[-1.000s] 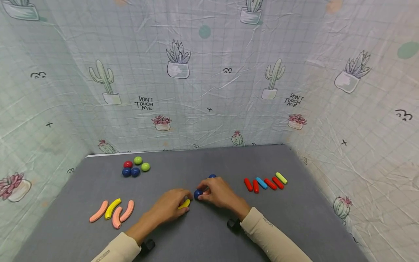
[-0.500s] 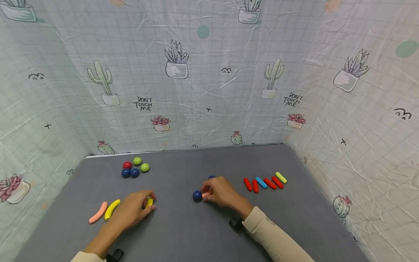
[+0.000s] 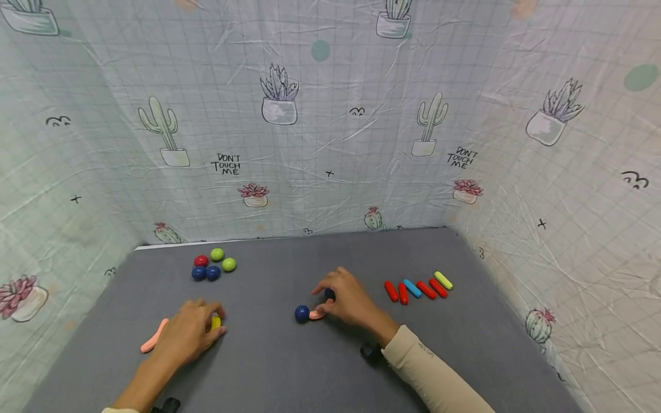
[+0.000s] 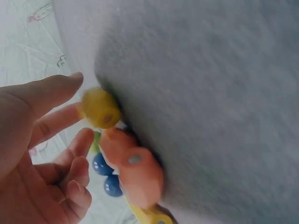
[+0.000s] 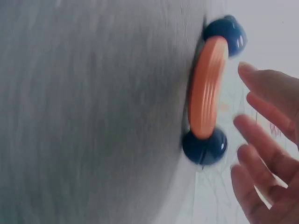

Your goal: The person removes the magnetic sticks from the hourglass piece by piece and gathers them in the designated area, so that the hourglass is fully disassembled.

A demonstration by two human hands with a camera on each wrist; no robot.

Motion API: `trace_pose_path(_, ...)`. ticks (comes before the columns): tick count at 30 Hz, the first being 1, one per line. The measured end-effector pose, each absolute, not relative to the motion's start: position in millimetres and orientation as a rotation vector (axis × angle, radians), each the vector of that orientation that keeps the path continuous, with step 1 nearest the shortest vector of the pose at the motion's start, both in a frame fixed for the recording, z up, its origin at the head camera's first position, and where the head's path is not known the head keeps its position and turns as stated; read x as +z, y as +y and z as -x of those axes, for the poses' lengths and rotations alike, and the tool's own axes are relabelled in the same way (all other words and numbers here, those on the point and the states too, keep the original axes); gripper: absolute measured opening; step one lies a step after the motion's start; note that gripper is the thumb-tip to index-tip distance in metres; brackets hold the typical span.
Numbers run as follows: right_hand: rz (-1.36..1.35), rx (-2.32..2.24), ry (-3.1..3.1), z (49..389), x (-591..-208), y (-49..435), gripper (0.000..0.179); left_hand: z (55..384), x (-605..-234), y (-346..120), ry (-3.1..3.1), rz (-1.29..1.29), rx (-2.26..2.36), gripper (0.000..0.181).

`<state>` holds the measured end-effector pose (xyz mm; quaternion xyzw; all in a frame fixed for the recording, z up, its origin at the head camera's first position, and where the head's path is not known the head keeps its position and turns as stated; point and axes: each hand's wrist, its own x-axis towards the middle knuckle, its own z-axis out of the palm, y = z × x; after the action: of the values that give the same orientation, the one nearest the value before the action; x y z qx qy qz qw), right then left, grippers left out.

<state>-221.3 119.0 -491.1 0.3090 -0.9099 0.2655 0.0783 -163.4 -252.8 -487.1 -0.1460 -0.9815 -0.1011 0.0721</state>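
My left hand (image 3: 188, 332) is on the left, fingers loosely bent about a curved yellow toy rod (image 4: 100, 108). In the left wrist view the thumb tip stands apart from that rod, and a finger lies behind it. Peach curved rods (image 4: 140, 179) lie right beside it. Near the middle my right hand (image 3: 348, 298) hovers with spread fingers over another peach curved rod (image 5: 208, 88). This one has a blue ball (image 5: 204, 147) at one end and a second blue ball (image 5: 229, 35) at the other. The right fingertips are clear of all three in the right wrist view.
Red, green and blue balls (image 3: 213, 272) cluster at the back left. Short straight rods in red, blue and light green (image 3: 412, 288) lie in a row at the right. A printed cloth (image 3: 330, 143) hangs behind the grey table (image 3: 289, 373).
My left hand has carried the yellow rod leftward to the peach rods and loosened its fingers. The right hand has let go of its peach rod; the blue balls have shifted and now sit at its ends.
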Motion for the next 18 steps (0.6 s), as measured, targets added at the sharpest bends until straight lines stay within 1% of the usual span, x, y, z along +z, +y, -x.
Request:
trace_pose_path(5, -0.959, 0.748, -2.755, 226, -488, 134, 0.033, 167, -482, -234, -2.907, 0.449, -0.36, 0.031)
trace_pose_path(10, -0.997, 0.734, -2.834, 227, -490, 137, 0.032, 174, -477, -198, -2.89, 0.539, -0.452, 0.034)
trace_pose_path(15, -0.983, 0.727, -2.86, 225, -493, 132, 0.026, 186, -483, -158, -2.866, 0.711, -0.496, 0.044)
trace_pose_path(18, -0.987, 0.692, -2.861, 222, -495, 127, 0.024, 193, -489, -140, -2.866, 0.847, -0.509, 0.043)
